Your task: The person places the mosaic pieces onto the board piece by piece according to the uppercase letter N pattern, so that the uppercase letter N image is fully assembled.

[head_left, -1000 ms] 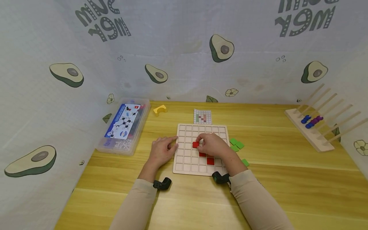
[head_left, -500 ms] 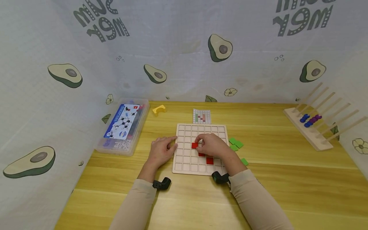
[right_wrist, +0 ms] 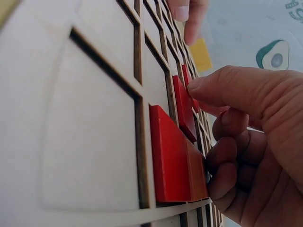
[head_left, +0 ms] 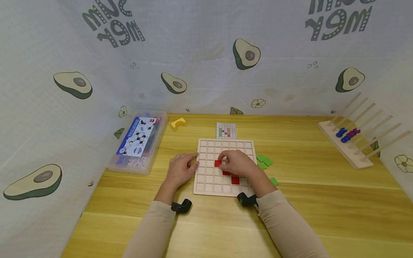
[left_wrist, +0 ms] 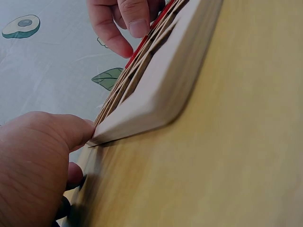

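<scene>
A square wooden grid board lies on the table between both hands. My right hand pinches a red square tile with thumb and index finger, at a cell near the board's middle. Two more red tiles, a partly covered one and a nearer one, run diagonally toward me in its cells. In the right wrist view, the thumb tip sits against the farthest red tile. My left hand touches the board's left edge with extended index finger and thumb.
Several green tiles lie right of the board, one nearer me. A printed pattern card lies behind it. Left stand a clear plastic case and yellow arch block; far right, a peg rack with beads.
The hands and tile hold nearly the same place over the last second. The whole view has shifted very slightly.
</scene>
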Demonstrator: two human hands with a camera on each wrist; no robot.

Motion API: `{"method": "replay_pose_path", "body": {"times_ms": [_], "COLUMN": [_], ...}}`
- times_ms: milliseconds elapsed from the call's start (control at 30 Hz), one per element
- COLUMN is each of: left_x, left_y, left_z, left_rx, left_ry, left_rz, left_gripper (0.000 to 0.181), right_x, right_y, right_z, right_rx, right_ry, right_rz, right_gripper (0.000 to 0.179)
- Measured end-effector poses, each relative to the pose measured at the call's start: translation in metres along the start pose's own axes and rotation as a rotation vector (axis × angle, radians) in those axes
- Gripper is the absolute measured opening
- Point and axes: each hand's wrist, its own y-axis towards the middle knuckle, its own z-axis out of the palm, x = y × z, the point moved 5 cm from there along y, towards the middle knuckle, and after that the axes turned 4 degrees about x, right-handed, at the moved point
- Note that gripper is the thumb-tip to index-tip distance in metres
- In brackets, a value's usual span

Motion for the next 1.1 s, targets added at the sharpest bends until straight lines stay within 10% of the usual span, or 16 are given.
{"method": "replay_pose_path", "body": {"times_ms": [533, 1100], "left_x": [0.000, -0.003], "left_y": [0.000, -0.001], "left_z": [0.000, -0.002], "left_rx": [-0.004, 0.000], "left_ry": [0.002, 0.008], "left_rz": [0.004, -0.007], "left_gripper": [0.038, 0.038], "right_x": [-0.009, -0.066], "right_y": [-0.025, -0.087], "right_z": [-0.013, -0.033], "right_rx": [-0.084, -0.120], "right_ry": [0.039, 0.088], "right_rz": [-0.006, 0.093], "right_gripper": [0.025, 0.029]}}
